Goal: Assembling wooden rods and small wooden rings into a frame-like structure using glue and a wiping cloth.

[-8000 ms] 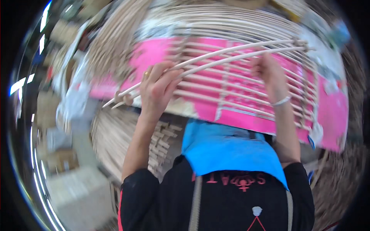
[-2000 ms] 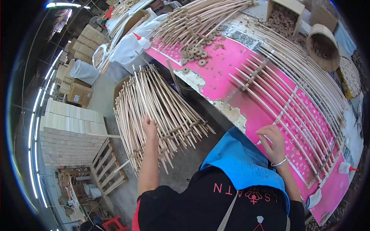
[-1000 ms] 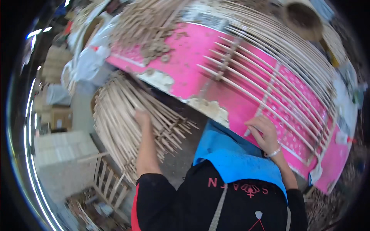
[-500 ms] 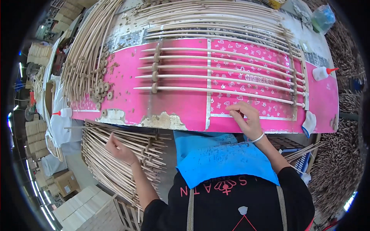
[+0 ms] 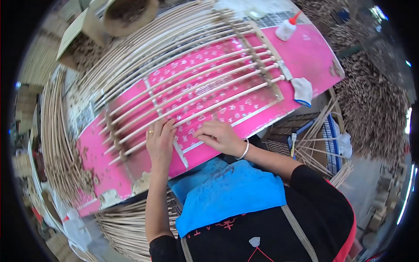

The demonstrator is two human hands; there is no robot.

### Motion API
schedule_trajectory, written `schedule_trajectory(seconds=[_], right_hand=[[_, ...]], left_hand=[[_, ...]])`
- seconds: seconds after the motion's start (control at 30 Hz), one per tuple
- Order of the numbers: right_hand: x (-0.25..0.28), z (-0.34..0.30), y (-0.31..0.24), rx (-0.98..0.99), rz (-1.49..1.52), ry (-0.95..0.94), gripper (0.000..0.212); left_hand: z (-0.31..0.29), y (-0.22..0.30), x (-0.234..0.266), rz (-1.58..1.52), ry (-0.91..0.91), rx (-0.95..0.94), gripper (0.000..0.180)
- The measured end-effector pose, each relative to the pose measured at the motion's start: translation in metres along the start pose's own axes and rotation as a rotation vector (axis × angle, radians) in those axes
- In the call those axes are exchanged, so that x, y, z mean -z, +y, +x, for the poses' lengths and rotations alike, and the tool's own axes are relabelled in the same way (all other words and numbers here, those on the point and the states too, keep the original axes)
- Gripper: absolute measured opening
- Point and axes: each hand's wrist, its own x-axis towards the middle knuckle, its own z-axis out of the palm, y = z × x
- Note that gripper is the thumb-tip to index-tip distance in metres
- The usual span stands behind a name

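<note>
Half a second ago my left hand (image 5: 160,140) was over the pile of rods (image 5: 131,229) below the bench (image 5: 140,183); now it is up on the nearest rod (image 5: 218,105), its fingers bent down at the shaft. Whether they grip it or only rest there, I can't tell. My right hand (image 5: 216,135) has come in just beside it, fingers curled toward the thumb, on my side of that rod; I can't see whether it pinches anything. I judge that my attention has swung from the pile to this rod, with 2 hands close enough to work on it together.

Beyond my hands lie the other rods (image 5: 218,90), roughly parallel, with brown rings (image 5: 122,153) toward their left ends. Under them all is a pink sheet (image 5: 314,56), patterned in white beneath my fingers. Up and right of my right hand stands a white bottle (image 5: 286,30) with a red tip; nearer, a white cloth (image 5: 302,91) lies by the edge.

Far left of my left hand is another heap of rods (image 5: 61,135). Past the bench, right of my right hand, sit a blue crate (image 5: 334,144) and a great brown mass of stick ends (image 5: 366,109).
</note>
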Motion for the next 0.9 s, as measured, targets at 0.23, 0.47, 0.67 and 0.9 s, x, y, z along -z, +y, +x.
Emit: schedule_trajectory(seconds=[0.23,0.47,0.67,0.9], right_hand=[[0.002,0.001,-0.001,-0.011,-0.053,0.008,0.007],[-0.001,-0.001,0.004,0.03,-0.057,0.016,0.009],[0.002,-0.003,0.001,0.012,-0.048,-0.004,0.009],[0.005,-0.002,0.003,-0.001,-0.048,-0.004,0.009]], left_hand=[[0.002,-0.003,0.007,-0.09,0.066,0.019,0.024],[-0.003,-0.013,0.005,-0.059,0.102,0.035,0.023],[-0.004,-0.009,0.005,0.091,0.098,0.037,0.03],[0.014,-0.018,0.009,0.207,-0.076,-0.073,0.053]])
